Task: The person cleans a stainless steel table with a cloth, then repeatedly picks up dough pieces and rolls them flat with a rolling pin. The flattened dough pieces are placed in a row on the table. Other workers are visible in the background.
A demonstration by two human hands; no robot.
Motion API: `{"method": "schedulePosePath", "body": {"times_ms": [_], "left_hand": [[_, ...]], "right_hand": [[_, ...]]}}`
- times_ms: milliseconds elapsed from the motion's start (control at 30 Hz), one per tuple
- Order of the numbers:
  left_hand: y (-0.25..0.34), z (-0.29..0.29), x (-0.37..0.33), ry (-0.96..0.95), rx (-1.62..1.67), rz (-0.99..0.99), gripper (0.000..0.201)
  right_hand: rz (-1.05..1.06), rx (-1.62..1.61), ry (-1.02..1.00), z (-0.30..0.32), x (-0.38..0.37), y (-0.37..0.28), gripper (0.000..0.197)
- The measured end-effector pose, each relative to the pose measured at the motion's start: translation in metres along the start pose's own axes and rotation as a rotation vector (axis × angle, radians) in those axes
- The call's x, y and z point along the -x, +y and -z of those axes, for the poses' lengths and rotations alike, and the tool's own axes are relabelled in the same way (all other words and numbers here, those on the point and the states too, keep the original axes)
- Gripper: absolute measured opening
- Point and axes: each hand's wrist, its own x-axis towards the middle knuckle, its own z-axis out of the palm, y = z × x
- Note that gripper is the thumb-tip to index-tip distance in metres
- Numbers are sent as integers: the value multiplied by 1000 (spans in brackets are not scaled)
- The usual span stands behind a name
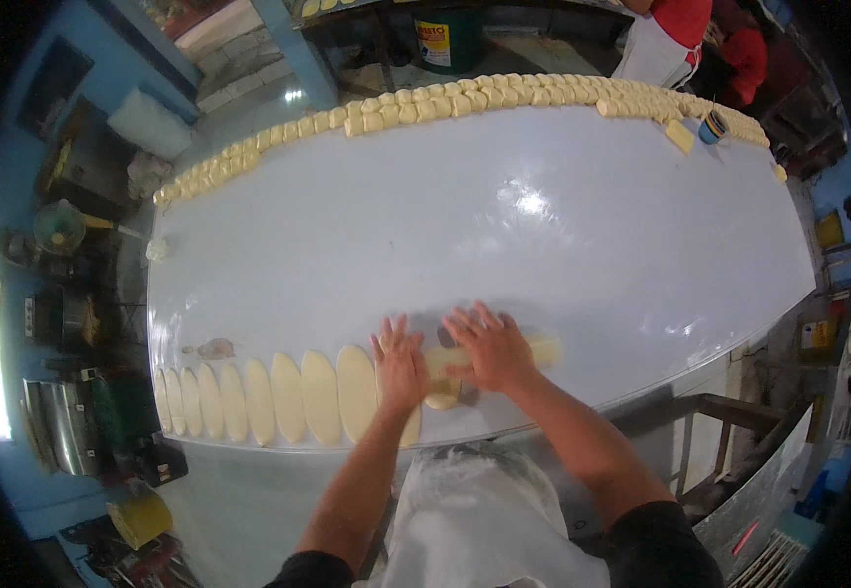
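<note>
My left hand (402, 368) lies with its fingers stretched out at the left end of a pale rolling pin (541, 353), which is smeared by motion. Across the same pin, my right hand (492, 351) is spread flat, palm down. Beneath the pin and between my wrists, a small piece of dough (442, 400) shows in part. Several flattened dough ovals (320, 397) stand side by side in a row to the left, along the table's near edge. My left hand and forearm hide part of the last ovals in that row.
Rows of dough pieces (484, 96) line the far edge of the pale table (347, 235). At the far right are a blue cup (713, 127) and a yellow block (680, 136). A person in a red top (678, 22) stands beyond. A dark bucket (450, 44) sits behind the table.
</note>
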Motion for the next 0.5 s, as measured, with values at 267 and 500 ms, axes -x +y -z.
{"method": "schedulePosePath", "body": {"times_ms": [267,500], "left_hand": [[-2,-8,19,-72,-46,-4,48],[4,27,-112,211,-118,-3,39]], "right_hand": [[-101,11,-179,12,19,-16,78],[-288,-48,72,14,-52,-6,72]]}}
